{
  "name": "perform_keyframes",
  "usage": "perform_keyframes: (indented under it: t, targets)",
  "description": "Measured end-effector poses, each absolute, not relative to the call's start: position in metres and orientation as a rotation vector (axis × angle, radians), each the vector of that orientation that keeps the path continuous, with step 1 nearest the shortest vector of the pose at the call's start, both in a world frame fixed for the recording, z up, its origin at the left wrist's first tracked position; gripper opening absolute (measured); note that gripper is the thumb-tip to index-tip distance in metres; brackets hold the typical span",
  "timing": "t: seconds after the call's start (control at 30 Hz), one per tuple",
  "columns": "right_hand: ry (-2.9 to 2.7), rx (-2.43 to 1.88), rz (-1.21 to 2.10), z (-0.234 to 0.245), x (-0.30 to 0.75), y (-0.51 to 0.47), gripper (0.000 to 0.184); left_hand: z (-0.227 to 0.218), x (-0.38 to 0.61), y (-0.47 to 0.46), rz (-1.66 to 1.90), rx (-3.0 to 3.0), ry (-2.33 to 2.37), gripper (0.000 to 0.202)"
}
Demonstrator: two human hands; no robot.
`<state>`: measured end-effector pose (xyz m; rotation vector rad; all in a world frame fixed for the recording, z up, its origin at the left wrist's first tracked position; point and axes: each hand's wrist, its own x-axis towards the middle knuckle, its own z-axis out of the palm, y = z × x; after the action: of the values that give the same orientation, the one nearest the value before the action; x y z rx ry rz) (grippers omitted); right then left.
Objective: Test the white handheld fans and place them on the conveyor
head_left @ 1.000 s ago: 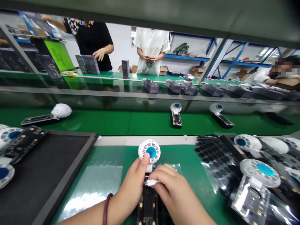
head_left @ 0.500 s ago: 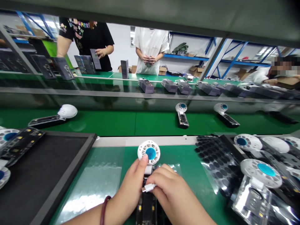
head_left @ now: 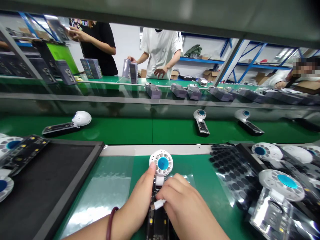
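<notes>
On the bench in front of me lies a device like a handheld fan, with a round white slotted head (head_left: 161,162), a blue centre and a dark body (head_left: 157,224) with small yellow squares. My left hand (head_left: 140,196) is wrapped around its left side, thumb resting against the head's rim. Between the fingers of my right hand (head_left: 183,200) is a white cable plug (head_left: 159,204), its metal tip pointing left above the dark body. The cable behind the plug is hidden by my right hand.
A black tray (head_left: 52,173) stands left, with similar devices at its edge. To the right are a sheet of black round stickers (head_left: 231,173) and more devices (head_left: 281,186). Behind runs a green belt (head_left: 120,130) carrying several devices. Two co-workers handle grey boxes (head_left: 133,73) beyond.
The belt devices have shifted right. My hands keep their hold, with the plug tilted slightly more. Across the line, one co-worker has raised a box and another has reached to a box.
</notes>
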<state>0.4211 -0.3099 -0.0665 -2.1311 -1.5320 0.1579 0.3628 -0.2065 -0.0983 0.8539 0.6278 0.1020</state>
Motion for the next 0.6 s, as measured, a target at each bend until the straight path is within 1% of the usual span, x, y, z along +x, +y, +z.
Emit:
perform_keyframes:
  t: [0.13, 0.27, 0.4, 0.47, 0.53, 0.6]
  targets:
    - [-1.403, -2.080, 0.147, -0.074, 0.418, -0.312, 0.034, -0.099, 0.362, -0.206, 0.097, 0.851, 0.592, 0.037]
    - [-1.058, -2.152, 0.285, -0.080, 0.415, -0.312, 0.020, -0.099, 0.362, -0.204, 0.154, 0.908, 0.580, 0.036]
    - [-0.767, -2.046, 0.441, -0.078, 0.420, -0.316, 0.018, -0.095, 0.362, -0.205, 0.149, 0.912, 0.582, 0.036]
    - [-0.618, -1.974, 0.491, -0.072, 0.425, -0.323, 0.011, -0.090, 0.361, -0.205, 0.114, 0.906, 0.582, 0.039]
    - [-0.516, -1.888, 0.553, -0.068, 0.428, -0.333, 0.014, -0.083, 0.360, -0.206, 0.073, 0.905, 0.573, 0.040]
    - [-0.511, -1.820, 0.633, -0.068, 0.430, -0.342, 0.020, -0.076, 0.358, -0.205, 0.075, 0.902, 0.530, 0.046]
